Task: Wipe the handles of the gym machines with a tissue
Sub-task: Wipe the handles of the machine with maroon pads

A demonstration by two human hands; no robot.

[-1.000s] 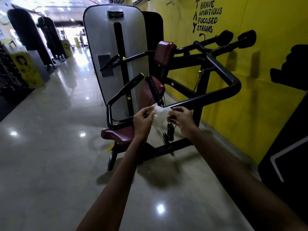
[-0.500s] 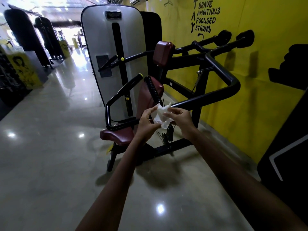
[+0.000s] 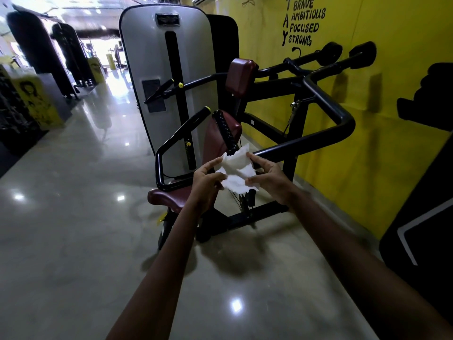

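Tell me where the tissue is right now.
In the head view, centre frame, the tissue is held between the left hand and right hand, just below the ribbed black handle.

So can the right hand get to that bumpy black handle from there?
Probably yes. The right hand holds the tissue just below the ribbed handle, and nothing stands between them. The left hand also grips the tissue.

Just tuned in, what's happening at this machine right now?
A person stands facing a gym machine and holds a white tissue between both hands, the left hand and right hand each pinching a side. The tissue is just in front of the ribbed black handle; contact can't be confirmed.
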